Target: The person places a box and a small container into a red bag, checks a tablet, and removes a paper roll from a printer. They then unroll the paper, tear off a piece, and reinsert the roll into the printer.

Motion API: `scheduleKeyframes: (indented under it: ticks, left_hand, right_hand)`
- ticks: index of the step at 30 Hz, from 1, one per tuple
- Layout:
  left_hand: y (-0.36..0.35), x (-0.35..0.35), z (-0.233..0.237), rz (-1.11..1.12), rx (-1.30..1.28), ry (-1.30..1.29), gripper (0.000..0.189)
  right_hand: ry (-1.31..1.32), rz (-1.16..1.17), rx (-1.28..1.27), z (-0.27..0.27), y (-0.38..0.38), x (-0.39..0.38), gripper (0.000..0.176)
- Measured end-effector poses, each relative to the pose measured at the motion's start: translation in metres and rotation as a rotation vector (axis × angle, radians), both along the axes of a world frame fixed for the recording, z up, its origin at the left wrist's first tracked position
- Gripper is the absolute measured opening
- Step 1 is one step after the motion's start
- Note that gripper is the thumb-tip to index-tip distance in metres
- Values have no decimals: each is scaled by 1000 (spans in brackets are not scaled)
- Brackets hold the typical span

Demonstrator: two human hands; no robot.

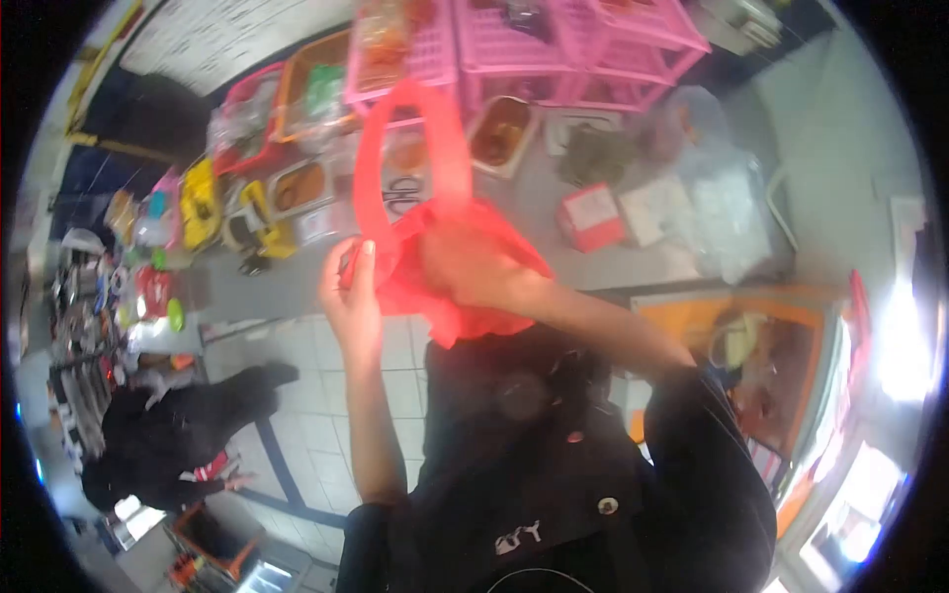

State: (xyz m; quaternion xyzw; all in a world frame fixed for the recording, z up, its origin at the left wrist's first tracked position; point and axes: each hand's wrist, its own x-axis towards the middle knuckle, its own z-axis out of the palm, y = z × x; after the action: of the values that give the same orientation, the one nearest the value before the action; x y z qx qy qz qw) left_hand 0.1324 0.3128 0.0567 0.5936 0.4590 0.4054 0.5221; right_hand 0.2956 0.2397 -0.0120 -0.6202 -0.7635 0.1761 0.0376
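Observation:
A red bag [494,242] with a tall loop handle hangs in front of my body, at the counter's front edge. My left hand [354,282] is closed on the bag's left side, near the foot of the handle. At the bag's mouth is my right hand [465,265], blurred by motion, its fingers partly hidden by the red material. What is inside the bag cannot be seen.
Pink baskets [514,54] line the back of the grey counter [539,222]. Metal trays [502,136], a red and white box [591,217] and clear plastic bags [727,212] lie on it. A person in black [188,425] bends at the lower left.

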Motion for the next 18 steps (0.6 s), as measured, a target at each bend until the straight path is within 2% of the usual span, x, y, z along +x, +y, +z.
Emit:
scheduleKeyframes:
  ticks: [1, 2, 7, 10, 11, 13, 15, 18]
  left_hand:
    - [-4, 1, -4, -69, -135, -14, 19]
    - [-10, 4, -9, -138, -265, -25, 19]
    - [-20, -5, -16, 2, -144, -171, 22]
    - [-1, -34, -39, 33, 359, 541, 21]
    - [2, -31, -50, 34, 413, 398, 19]
    - [3, -19, -49, -10, 325, 293, 17]
    - [1, 0, -33, -41, 358, 319, 17]
    - [-7, 25, -35, -273, 270, 319, 17]
  right_hand:
    - [-64, -216, 85, 20, -5, -8, 63]
    - [-48, -312, 130, 22, 0, -13, 62]
    - [78, -299, 106, -25, 29, -20, 56]
    - [105, -307, 89, -32, 17, -4, 53]
    - [110, -304, 78, -31, 13, 1, 52]
    - [114, -298, 61, -28, 7, 8, 50]
    - [113, -306, 50, -27, 3, 14, 48]
    - [106, -304, 37, -28, 3, 15, 44]
